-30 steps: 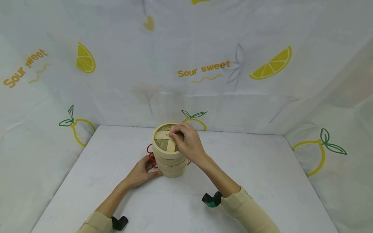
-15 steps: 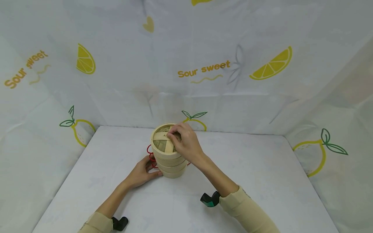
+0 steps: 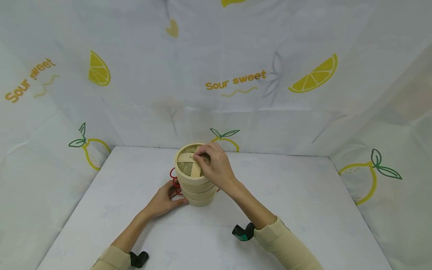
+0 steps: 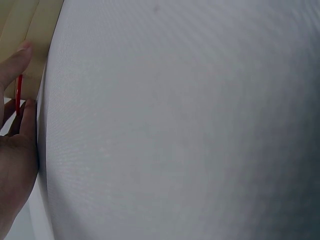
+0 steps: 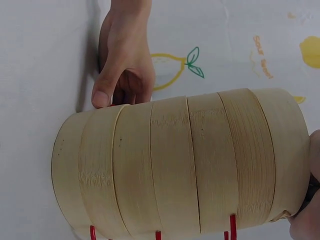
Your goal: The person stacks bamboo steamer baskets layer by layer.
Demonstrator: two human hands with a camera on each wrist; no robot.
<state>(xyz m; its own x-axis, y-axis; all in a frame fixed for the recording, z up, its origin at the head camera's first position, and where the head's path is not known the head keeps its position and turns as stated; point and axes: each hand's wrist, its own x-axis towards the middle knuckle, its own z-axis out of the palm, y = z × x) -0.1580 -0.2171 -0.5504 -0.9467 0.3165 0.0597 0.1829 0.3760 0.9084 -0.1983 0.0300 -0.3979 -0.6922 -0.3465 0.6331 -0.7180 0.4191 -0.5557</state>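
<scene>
A stacked bamboo steamer [image 3: 200, 195] stands upright on the white table, its round lid [image 3: 185, 158] on top with crossed bamboo strips. Red cord loops [image 5: 233, 227] stick out from its sides. My left hand [image 3: 161, 201] holds the lowest tier from the left, thumb at the front and fingers behind; the left wrist view shows the thumb [image 4: 17, 64] against the bamboo wall. Over the lid, my right hand [image 3: 220, 167] pinches at the middle where the strips cross. Its fingertips hide what they pinch. In the right wrist view the tiers and lid sit flush together.
The white tabletop [image 3: 287, 195] spreads around the steamer. Behind it hangs a white curtain [image 3: 152, 86] with lemon prints, meeting the table's back edge close behind the steamer. Black wrist mounts [image 3: 243, 231] jut from beneath both sleeves.
Over the last second the right hand and the lid have shifted slightly left, bringing the lid squarely over the stack. The left hand stays in the same place.
</scene>
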